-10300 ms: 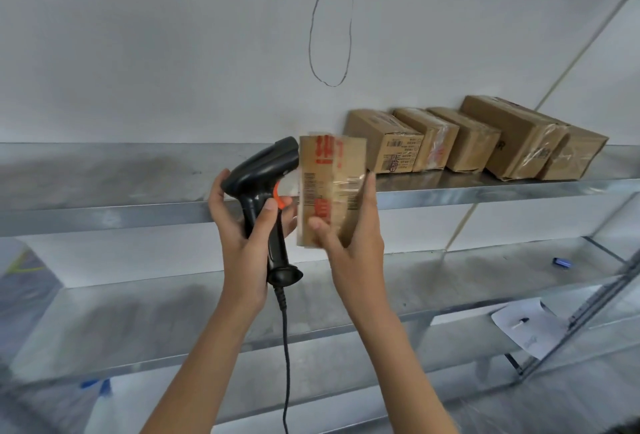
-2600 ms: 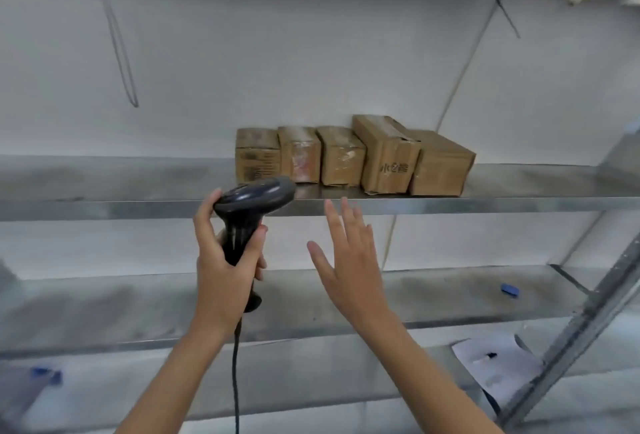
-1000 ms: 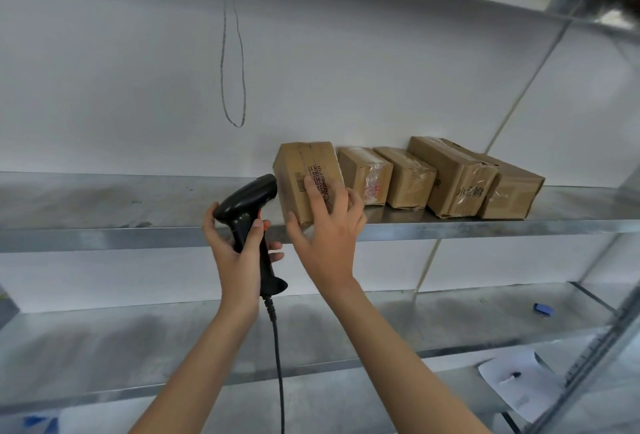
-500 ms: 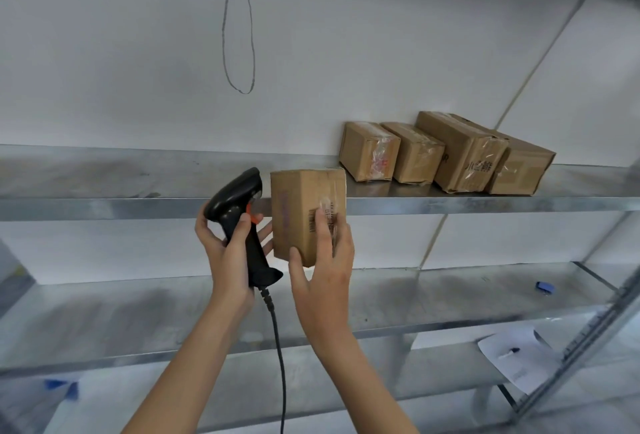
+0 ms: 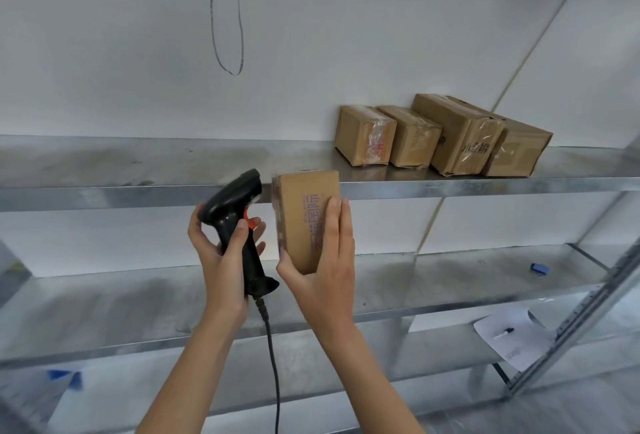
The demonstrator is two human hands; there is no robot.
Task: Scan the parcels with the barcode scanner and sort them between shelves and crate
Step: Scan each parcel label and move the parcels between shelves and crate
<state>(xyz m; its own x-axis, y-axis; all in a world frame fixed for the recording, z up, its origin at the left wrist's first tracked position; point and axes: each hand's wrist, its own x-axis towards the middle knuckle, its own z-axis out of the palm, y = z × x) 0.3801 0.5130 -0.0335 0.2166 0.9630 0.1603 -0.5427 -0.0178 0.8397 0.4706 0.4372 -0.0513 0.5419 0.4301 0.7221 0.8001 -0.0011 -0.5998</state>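
1. Head view: the left hand (image 5: 221, 257) grips the black pistol-shaped barcode scanner (image 5: 239, 225) by its handle.
2. The right hand (image 5: 322, 274) holds a small brown cardboard parcel (image 5: 304, 218) upright, just beside the scanner's nose.
3. Four brown taped cardboard boxes (image 5: 440, 137) sit on the upper galvanised steel shelf (image 5: 138, 163).

Your right hand (image 5: 325, 281) covers the parcel (image 5: 304, 218) print's lower part; scanner cable (image 5: 272, 364) cut off at bottom edge.
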